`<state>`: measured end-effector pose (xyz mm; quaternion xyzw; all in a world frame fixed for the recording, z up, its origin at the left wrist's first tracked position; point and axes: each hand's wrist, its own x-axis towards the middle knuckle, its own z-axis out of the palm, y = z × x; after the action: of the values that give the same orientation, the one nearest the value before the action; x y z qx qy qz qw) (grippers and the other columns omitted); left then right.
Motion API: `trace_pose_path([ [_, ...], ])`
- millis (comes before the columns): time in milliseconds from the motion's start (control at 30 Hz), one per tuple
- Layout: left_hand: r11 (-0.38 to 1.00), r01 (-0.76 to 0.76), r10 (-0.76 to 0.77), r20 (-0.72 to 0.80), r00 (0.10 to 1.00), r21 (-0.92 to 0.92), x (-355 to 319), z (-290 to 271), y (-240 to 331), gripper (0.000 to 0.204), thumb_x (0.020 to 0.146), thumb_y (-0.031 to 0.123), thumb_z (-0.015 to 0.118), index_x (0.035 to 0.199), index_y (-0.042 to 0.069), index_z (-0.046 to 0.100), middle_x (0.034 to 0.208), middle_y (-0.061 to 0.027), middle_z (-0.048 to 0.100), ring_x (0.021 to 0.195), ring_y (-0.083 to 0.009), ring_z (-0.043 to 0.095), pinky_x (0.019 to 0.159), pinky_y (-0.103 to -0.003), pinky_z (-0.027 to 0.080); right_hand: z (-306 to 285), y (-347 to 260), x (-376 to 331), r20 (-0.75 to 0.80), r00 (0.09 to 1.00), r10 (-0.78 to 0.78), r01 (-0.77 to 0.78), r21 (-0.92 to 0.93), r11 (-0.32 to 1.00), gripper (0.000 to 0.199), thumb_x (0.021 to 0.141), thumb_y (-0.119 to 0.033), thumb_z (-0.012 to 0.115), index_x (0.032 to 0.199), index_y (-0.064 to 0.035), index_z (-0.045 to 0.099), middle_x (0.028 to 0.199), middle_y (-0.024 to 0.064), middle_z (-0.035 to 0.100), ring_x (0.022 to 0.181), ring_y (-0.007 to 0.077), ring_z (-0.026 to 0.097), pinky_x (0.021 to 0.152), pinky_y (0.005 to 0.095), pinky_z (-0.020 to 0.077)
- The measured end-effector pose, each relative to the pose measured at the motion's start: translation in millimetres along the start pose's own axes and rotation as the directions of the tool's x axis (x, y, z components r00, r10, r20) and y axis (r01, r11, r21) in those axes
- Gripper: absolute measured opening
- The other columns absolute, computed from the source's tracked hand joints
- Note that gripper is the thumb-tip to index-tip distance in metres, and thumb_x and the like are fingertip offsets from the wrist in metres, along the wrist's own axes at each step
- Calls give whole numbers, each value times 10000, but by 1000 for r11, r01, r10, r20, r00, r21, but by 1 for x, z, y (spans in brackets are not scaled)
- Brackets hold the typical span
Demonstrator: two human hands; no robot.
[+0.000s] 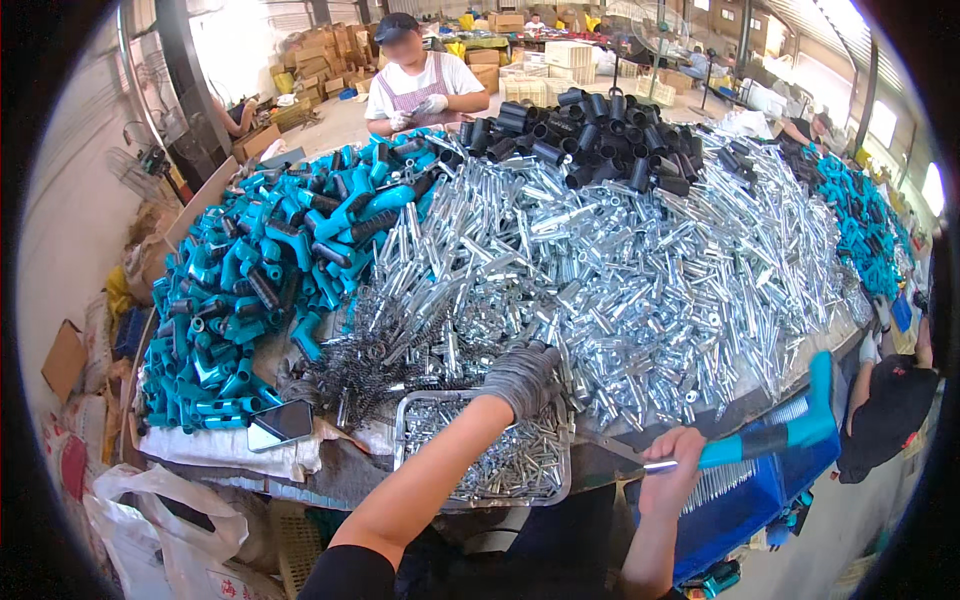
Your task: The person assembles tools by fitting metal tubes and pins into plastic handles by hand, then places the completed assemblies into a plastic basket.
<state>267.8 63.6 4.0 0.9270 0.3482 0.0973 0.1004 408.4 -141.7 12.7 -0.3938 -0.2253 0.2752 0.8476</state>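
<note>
My left hand [522, 380], in a grey striped glove, reaches to the near edge of a heap of shiny metal parts [660, 310], above a clear plastic tray [402, 440] of small metal pins. Its fingers are curled, and what they hold is hidden among the parts. My bare right hand [672, 462] is closed around the metal shaft of a teal-and-black handled tool [765, 442]. The tool's handle points right and bends upward at its far end. Dark coil springs [365, 355] lie left of my gloved hand.
Teal handles [240, 290] are heaped on the left, black tubes [600, 140] at the back. A phone [280, 425] lies at the front left edge. Right of my legs stands a blue bin [740, 510] of metal rods. A person [425, 80] works across the table; others are at the right.
</note>
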Motion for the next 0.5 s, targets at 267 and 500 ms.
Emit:
trace_pose_path([
  [267, 990, -139, 141, 176, 974, -26, 13, -17, -25, 471, 763, 333, 687, 1125, 62, 554, 1110, -204, 574, 1016, -385, 568, 869, -452, 462, -4, -32, 1, 369, 923, -105, 287, -481, 828, 392, 901, -305, 503, 604, -51, 494, 873, 88, 461, 855, 158, 429, 819, 284, 307],
  [500, 993, 42, -64, 217, 974, 109, 5, -15, -8, 290, 793, 152, 623, 1058, 46, 579, 1153, -212, 570, 1045, -336, 594, 834, -438, 496, -3, -38, -21, 370, 929, -22, 302, -722, 623, 131, 700, -59, 757, 776, -3, 665, 774, 101, 633, 719, 204, 611, 662, 304, 475],
])
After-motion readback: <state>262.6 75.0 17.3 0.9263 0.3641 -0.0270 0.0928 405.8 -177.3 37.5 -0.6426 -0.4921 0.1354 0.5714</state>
